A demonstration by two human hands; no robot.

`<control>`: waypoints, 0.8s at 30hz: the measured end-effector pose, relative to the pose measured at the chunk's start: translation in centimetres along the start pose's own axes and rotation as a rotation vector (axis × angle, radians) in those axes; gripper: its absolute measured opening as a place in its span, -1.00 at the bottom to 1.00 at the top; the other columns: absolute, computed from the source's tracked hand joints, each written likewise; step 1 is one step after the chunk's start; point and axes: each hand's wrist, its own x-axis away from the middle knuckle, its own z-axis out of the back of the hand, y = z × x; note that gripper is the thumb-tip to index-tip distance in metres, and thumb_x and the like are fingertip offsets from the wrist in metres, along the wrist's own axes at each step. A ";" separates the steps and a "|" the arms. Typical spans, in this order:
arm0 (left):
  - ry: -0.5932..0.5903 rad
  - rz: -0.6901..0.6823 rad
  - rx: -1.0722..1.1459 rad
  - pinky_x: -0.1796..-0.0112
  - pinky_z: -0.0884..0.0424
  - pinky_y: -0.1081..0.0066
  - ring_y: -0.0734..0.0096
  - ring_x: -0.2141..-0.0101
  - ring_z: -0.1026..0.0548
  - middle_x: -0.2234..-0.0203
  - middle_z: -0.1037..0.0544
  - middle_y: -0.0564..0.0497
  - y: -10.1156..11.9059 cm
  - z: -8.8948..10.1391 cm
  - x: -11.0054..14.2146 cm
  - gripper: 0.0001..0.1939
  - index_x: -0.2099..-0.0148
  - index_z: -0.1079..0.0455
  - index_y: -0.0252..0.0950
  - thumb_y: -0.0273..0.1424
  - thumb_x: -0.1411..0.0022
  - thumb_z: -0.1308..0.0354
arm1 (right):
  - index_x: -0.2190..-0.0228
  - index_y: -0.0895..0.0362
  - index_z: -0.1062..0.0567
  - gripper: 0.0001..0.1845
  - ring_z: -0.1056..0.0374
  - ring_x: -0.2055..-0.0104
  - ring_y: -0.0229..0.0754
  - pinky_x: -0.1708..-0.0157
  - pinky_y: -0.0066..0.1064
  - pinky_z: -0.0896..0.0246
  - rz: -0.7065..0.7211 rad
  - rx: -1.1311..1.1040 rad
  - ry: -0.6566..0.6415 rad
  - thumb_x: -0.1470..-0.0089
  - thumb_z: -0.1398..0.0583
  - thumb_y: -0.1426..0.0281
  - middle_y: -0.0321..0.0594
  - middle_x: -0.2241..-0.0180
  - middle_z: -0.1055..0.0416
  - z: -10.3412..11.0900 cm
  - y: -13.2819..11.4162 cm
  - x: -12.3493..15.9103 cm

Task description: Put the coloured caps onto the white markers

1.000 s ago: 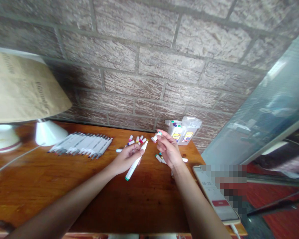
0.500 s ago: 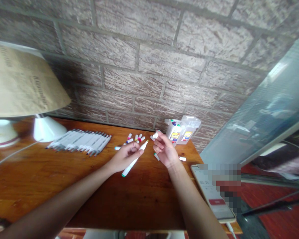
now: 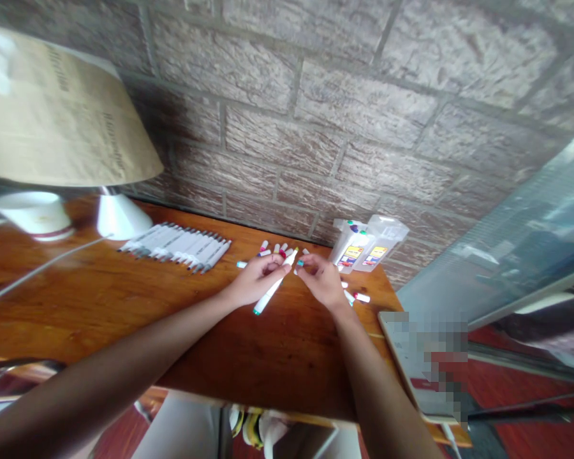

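Note:
My left hand [image 3: 257, 280] is closed round a white marker [image 3: 272, 290]. Its uncapped yellowish tip points up and away, and a green end faces me. Just right of the tip, my right hand [image 3: 323, 282] pinches a small white cap with a teal end [image 3: 300, 262], apart from the marker as far as I can see. Behind my hands lie several loose caps, among them a pink-ended cap [image 3: 264, 245]. To the right of my right hand rests a white cap with a red end [image 3: 362, 297], with a couple more caps partly hidden by the wrist.
A row of capped markers [image 3: 179, 245] lies left of my hands. Clear plastic cases [image 3: 385, 245] stand by the brick wall, one holding some markers. A lamp [image 3: 122, 217] and a white cup [image 3: 36, 217] are at the left; a phone [image 3: 402, 357] lies on the right table edge.
My right hand has come down and closer to the marker tip, turning the cap so its teal end shows. My left hand still holds the marker. The view has shifted.

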 end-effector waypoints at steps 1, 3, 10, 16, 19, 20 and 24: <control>0.004 -0.016 -0.011 0.49 -0.13 0.47 0.51 0.54 -0.26 0.58 -0.32 0.14 0.0 0.0 0.0 -0.60 0.34 -0.31 -0.28 -0.04 -0.31 -0.17 | 0.29 0.10 -0.61 -0.74 -0.52 0.20 -0.12 0.13 -0.28 -0.34 0.039 0.089 -0.034 0.01 -0.29 0.23 -0.21 0.23 -0.64 -0.2 0.2 0.1; 0.012 -0.054 -0.045 0.49 -0.13 0.48 0.52 0.54 -0.25 0.58 -0.31 0.14 0.0 0.0 0.0 -0.63 0.36 -0.30 -0.28 -0.09 -0.33 -0.16 | 0.27 0.08 -0.62 -0.77 -0.55 0.19 -0.09 0.10 -0.26 -0.35 0.071 0.204 -0.128 -0.05 -0.27 0.25 -0.21 0.22 -0.66 -0.6 0.3 0.3; 0.000 -0.196 -0.263 0.45 -0.16 0.49 0.54 0.53 -0.31 0.58 -0.35 0.15 0.1 0.5 0.3 -0.72 0.36 -0.31 -0.28 -0.24 -0.38 -0.12 | 0.25 0.08 -0.64 -0.81 -0.52 0.29 -0.12 0.21 -0.32 -0.31 0.074 0.380 -0.243 -0.11 -0.26 0.32 -0.24 0.30 -0.64 -1.1 -0.5 0.6; 0.035 -0.278 -0.434 0.40 -0.18 0.49 0.54 0.51 -0.32 0.59 -0.35 0.15 -0.3 1.0 0.5 -0.72 0.35 -0.33 -0.28 -0.25 -0.42 -0.11 | 0.27 0.09 -0.63 -0.81 -0.45 0.35 -0.18 0.26 -0.36 -0.28 0.099 0.377 -0.224 -0.07 -0.33 0.28 -0.25 0.31 -0.61 -0.9 -0.1 0.5; 0.042 -0.268 -0.468 0.40 -0.18 0.48 0.54 0.52 -0.34 0.58 -0.39 0.15 -0.4 1.1 0.5 -0.72 0.32 -0.36 -0.28 -0.23 -0.42 -0.10 | 0.21 0.08 -0.64 -0.70 -0.46 0.31 -0.19 0.22 -0.35 -0.31 0.128 0.288 -0.232 -0.02 -0.38 0.21 -0.22 0.18 -0.63 -0.1 0.4 0.1; 0.047 -0.263 -0.480 0.40 -0.18 0.48 0.54 0.52 -0.35 0.58 -0.40 0.15 -0.4 1.1 0.5 -0.72 0.32 -0.37 -0.27 -0.22 -0.42 -0.10 | 0.18 0.08 -0.64 -0.65 -0.47 0.28 -0.18 0.21 -0.34 -0.32 0.116 0.255 -0.219 -0.01 -0.38 0.19 -0.20 0.14 -0.63 0.4 0.6 0.0; 0.064 -0.254 -0.509 0.40 -0.19 0.48 0.53 0.54 -0.36 0.58 -0.42 0.15 -0.4 1.3 0.4 -0.71 0.31 -0.38 -0.27 -0.19 -0.40 -0.11 | 0.12 0.13 -0.64 -0.53 -0.50 0.24 -0.15 0.18 -0.31 -0.34 -0.061 0.211 -0.168 0.06 -0.42 0.17 -0.14 0.18 -0.65 3.2 1.2 -0.5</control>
